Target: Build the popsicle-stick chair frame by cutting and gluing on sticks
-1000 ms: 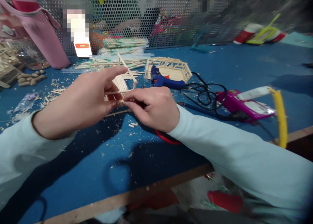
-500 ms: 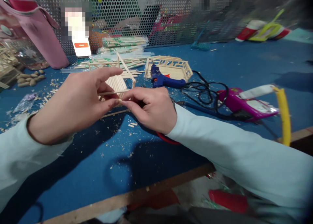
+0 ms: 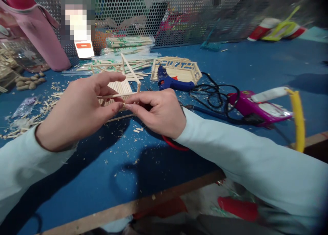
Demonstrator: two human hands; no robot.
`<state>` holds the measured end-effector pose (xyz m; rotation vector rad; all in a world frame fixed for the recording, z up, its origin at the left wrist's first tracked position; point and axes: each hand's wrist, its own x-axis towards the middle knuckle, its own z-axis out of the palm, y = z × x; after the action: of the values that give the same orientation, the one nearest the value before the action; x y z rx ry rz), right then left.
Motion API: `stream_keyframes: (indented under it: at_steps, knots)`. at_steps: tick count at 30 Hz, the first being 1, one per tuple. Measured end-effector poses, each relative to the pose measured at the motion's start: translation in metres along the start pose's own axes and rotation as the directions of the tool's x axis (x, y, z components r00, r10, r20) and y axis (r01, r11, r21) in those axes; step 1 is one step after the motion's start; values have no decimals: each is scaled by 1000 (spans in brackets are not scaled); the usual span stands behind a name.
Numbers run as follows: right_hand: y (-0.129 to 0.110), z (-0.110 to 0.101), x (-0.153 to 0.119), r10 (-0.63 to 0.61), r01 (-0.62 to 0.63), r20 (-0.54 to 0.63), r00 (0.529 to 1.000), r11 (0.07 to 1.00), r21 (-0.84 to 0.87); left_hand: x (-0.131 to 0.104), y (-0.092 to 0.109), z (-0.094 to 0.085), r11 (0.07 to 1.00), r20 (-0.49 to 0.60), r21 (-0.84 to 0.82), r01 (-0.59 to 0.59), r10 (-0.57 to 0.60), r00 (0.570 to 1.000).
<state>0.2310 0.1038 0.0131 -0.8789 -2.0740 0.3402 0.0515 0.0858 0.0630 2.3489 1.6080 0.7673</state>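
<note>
One glue gun [image 3: 177, 83] beyond right hand [image 3: 158, 112]

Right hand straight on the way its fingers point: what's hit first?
Most likely the left hand, at its thumb tip, just ahead of the right hand. Depth and any contact there are hard to tell.

Single head-worn view; looks forward and down, close over left hand [image 3: 82, 108] and right hand [image 3: 161, 112].
</note>
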Motion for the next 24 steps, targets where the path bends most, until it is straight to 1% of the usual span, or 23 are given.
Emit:
stream_keyframes:
  at_steps: [2,3,5,7,8,9,10,11,12,13,14,15,16,17,18,19,21,24]
  knots:
    - [-2,-4,-1,-54,52,-32,998,998,-34,0,-1,0,1000,7,-19,3,-3,1000]
    - [-2,-8,-1,-75,72,-71,995,996,-45,0,-2,0,1000,11,-30,4,-3,1000]
    - [0,-18,1,-97,84,-196,976,994,-71,0,-4,1,999,21,-51,-5,6,1000]
    - [6,-31,7,-84,46,-343,936,992,-117,0,-6,1,998,26,-57,-7,8,1000]
    - [11,-39,12,-61,-2,-402,914,988,-154,0,-6,1,998,25,-57,-6,8,1000]
    - [18,-47,16,-25,-72,-430,903,976,-207,0,-6,2,999,24,-51,-2,3,1000]
    - [25,-55,21,54,-176,-398,916,944,-279,0,-6,2,999,28,-42,3,-2,1000]
    - [32,-62,26,143,-274,-338,930,883,-380,0,-6,2,999,30,-35,5,-4,1000]
    - [40,-68,30,257,-349,-246,935,795,-497,1,-5,2,1000,31,-28,4,-3,1000]
    - [47,-73,33,384,-381,-134,913,693,-612,1,-5,2,1000,31,-24,1,-1,1000]
    - [54,-76,34,504,-389,-49,862,598,-701,1,-5,2,1000,32,-21,0,1,999]
    - [60,-78,35,596,-370,31,803,538,-757,1,-5,2,1000,27,-21,-4,4,1000]
    - [65,-79,35,658,-346,91,748,503,-792,1,-5,2,1000,22,-24,-9,10,1000]
    - [70,-79,35,692,-322,137,709,490,-810,0,-5,3,1000,18,-24,-14,14,1000]
    - [73,-78,34,702,-297,172,691,493,-817,0,-6,4,1000,14,-25,-19,19,1000]
    - [76,-77,34,699,-279,186,691,495,-823,0,-7,4,999,10,-23,-24,24,1000]
    - [80,-73,33,678,-267,171,715,491,-829,0,-9,6,999,-1,-17,-27,27,1000]
    - [84,-68,33,641,-303,100,761,488,-819,0,-9,7,999,-11,-36,-21,21,1000]
